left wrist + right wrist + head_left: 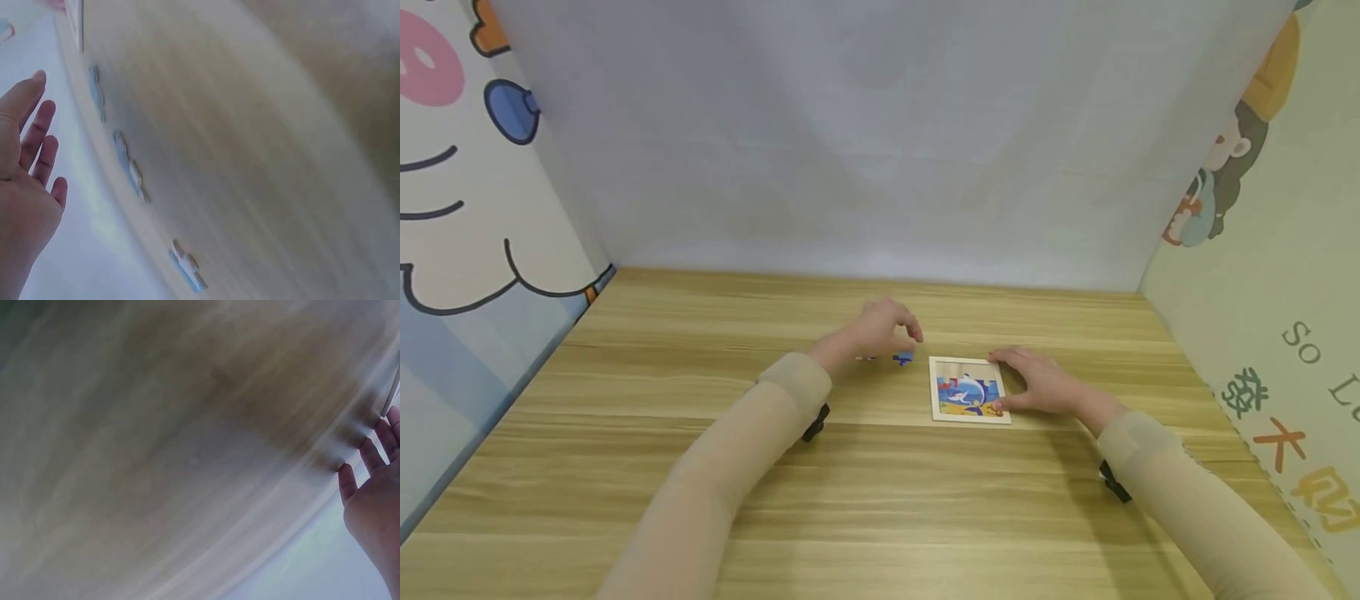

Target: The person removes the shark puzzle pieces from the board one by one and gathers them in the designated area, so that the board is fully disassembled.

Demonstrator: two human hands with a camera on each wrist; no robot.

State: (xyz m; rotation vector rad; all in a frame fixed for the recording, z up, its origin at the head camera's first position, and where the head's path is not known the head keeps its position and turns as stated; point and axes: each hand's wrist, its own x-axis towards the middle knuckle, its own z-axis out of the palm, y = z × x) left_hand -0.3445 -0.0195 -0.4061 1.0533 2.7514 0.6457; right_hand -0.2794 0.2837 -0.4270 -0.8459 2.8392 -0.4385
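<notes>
A square picture puzzle (934,392) with a pale frame lies flat on the table. Its picture shows a dolphin over a yellow seabed, and a strip along the top is bare wood. My right hand (1037,383) rests at its right side, thumb on the right rim, a fingertip at the upper right corner. My left hand (880,327) hovers left of the puzzle with bent, loose fingers, holding nothing. Below it lies a blue puzzle piece (903,359). The left wrist view shows another blue-and-white piece (130,167) and a pinkish-and-blue piece (187,267).
The wood-grain table (880,517) runs back to a pale grey curtain (880,167). Printed cartoon panels stand at the left (467,192) and right (1285,275). A black wrist strap (816,423) shows under the left sleeve, and another (1114,482) under the right one.
</notes>
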